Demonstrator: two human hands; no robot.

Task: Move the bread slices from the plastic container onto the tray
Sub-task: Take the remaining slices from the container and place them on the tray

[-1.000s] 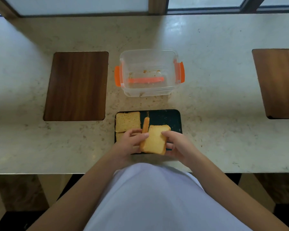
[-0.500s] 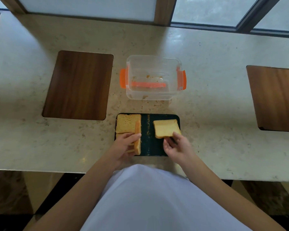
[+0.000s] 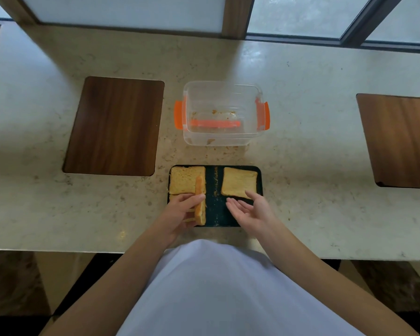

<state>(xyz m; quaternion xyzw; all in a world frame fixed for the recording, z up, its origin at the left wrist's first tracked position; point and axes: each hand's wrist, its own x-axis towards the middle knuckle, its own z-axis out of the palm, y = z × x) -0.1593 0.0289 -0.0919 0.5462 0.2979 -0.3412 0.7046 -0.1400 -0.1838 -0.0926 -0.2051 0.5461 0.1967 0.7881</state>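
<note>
A dark tray (image 3: 215,214) lies at the counter's near edge. One bread slice (image 3: 238,181) lies flat in its far right corner, another slice (image 3: 183,179) flat in its far left corner, and a further one shows under my left hand. My left hand (image 3: 180,212) grips a slice standing on edge (image 3: 199,204) over the tray's left half. My right hand (image 3: 250,210) hovers over the tray's near right part, palm up, fingers spread, holding nothing. The clear plastic container (image 3: 222,137) with orange clips stands behind the tray and holds only crumbs.
A dark wooden board (image 3: 114,126) is set into the marble counter at the left and another (image 3: 398,139) at the right. Window frames run along the far edge. Crumbs lie between container and tray. My white shirt fills the lower view.
My right hand carried a slice to the tray's far right corner, laid it flat and let go; it is now pulled back and open. My left hand still holds the upright slice.
</note>
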